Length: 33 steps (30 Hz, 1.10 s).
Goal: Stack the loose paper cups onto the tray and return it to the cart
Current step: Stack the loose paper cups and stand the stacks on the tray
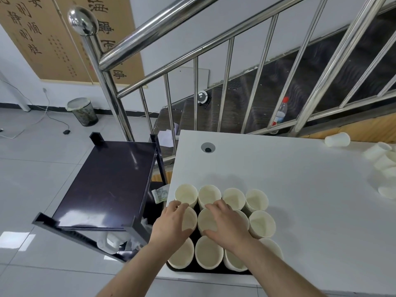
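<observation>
A black tray (pixel 205 271) sits at the near left corner of the white table (pixel 300 179), packed with several upright cream paper cups (pixel 261 224). My left hand (pixel 172 224) lies over the left cups, its fingers bent around the rim of a middle-row cup. Over the middle cups rests my right hand (pixel 225 224), fingers spread and touching their rims. Several loose paper cups (pixel 337 139) lie on their sides at the table's far right. The dark cart (pixel 107 185) stands just left of the table, its top shelf bare.
A steel stair railing (pixel 192 39) rises behind the table and cart. A plastic bottle (pixel 280 112) stands on the stairs. A waste bin (pixel 83 111) and cables lie on the tiled floor at left. A round cable hole (pixel 207 147) marks the table's far left.
</observation>
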Motion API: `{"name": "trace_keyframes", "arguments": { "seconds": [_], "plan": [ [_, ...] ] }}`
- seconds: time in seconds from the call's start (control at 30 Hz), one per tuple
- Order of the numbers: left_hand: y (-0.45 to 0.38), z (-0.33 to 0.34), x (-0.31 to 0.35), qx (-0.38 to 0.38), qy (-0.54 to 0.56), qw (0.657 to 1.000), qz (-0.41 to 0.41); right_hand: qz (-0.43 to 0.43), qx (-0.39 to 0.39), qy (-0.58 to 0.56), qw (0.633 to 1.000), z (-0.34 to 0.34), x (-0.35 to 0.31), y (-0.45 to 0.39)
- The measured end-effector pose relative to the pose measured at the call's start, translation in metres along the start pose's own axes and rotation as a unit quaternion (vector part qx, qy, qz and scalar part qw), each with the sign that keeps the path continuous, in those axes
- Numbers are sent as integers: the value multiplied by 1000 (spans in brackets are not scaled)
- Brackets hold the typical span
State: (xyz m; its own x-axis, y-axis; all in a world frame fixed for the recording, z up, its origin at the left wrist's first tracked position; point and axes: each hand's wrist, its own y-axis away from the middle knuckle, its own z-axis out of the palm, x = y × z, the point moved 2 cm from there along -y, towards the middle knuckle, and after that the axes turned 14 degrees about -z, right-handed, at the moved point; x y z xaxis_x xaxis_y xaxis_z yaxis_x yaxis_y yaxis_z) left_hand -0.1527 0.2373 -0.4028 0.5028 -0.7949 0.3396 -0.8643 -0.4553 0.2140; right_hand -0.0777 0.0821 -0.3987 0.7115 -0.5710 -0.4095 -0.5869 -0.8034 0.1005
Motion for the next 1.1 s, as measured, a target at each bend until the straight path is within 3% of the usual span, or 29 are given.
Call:
{"name": "trace_keyframes", "arguments": {
  "seconds": [0.53,0.83,1.1],
  "plan": [
    [8,-6,43,15,7,999,36,-25,27,-13,999,-25,14,21],
    [31,15,142,24,41,996,75,-26,72,-13,997,-74,79,95],
    [60,58,257,2,94,990,107,31,118,-32,992,-109,177,195]
  ]
}}
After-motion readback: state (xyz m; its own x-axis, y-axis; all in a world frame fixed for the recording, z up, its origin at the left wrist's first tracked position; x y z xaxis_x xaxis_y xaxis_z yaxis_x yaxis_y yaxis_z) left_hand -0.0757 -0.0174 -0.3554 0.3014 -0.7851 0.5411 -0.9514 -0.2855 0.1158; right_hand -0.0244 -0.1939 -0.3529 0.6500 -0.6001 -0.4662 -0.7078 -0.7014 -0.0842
